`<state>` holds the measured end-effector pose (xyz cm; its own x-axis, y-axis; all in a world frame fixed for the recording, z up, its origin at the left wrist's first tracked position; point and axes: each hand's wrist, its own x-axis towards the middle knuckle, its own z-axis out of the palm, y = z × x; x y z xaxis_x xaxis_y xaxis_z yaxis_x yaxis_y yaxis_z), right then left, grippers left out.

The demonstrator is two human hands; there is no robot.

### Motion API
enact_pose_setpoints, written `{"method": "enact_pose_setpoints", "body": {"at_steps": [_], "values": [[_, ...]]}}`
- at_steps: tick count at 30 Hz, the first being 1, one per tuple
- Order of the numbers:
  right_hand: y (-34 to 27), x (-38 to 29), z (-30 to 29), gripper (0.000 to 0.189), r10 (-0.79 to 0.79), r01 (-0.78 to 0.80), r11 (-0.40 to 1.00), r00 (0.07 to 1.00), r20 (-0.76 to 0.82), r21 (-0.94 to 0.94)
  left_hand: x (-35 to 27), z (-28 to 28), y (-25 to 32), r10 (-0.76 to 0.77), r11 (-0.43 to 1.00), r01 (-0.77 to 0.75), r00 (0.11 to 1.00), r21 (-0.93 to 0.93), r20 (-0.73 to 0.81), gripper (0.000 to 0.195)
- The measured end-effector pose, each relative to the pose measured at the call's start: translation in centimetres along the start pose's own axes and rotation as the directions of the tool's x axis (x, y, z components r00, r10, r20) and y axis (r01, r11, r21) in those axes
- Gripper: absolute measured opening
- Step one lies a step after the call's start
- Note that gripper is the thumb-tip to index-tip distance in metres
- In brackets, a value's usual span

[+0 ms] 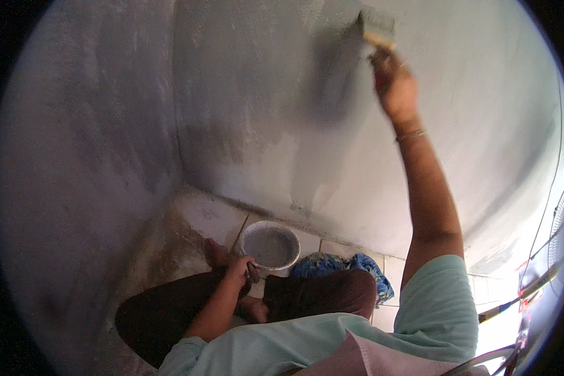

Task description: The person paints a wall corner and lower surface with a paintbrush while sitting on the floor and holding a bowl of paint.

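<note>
My right hand [397, 89] is raised high against the wall [254, 94], shut on the handle of a wide flat paintbrush [378, 29]. The brush's bristles point up at the wall, and a darker grey patch shows beside and below it. Low in the view, my left hand [245, 271] rests near the rim of a round tub [272, 246] that holds grey liquid. Its fingers look curled; whether they grip the rim or something else cannot be told. The tub stands on the tiled floor between the wall and my crossed legs.
A bunched blue patterned cloth [319, 265] lies by my knee [362, 291]. The left wall [80, 141] meets the facing wall in a corner. The tiled floor [211, 211] has brown stains near that corner. Cables [552, 178] and a pole-like object [521, 301] are at the right edge.
</note>
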<state>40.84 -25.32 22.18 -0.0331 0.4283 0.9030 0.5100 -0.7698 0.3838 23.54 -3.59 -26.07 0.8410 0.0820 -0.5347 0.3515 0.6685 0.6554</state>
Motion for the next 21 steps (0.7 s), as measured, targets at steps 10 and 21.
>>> {"method": "enact_pose_setpoints", "body": {"at_steps": [10, 21], "values": [[-11.2, -17.6, -1.3, 0.023, -0.255, -0.044, 0.923, 0.676, 0.692, 0.383, -0.3, -0.7, 1.1, -0.129, 0.990, 0.121, 0.986, 0.079, 0.109, 0.023], [-0.3, 12.3, -4.9, 0.011, 0.074, -0.095, 0.992, 0.969, 0.237, 0.080, -0.3, -0.4, 0.5, 0.198, 0.959, -0.207, 0.978, 0.196, 0.065, 0.016]]}}
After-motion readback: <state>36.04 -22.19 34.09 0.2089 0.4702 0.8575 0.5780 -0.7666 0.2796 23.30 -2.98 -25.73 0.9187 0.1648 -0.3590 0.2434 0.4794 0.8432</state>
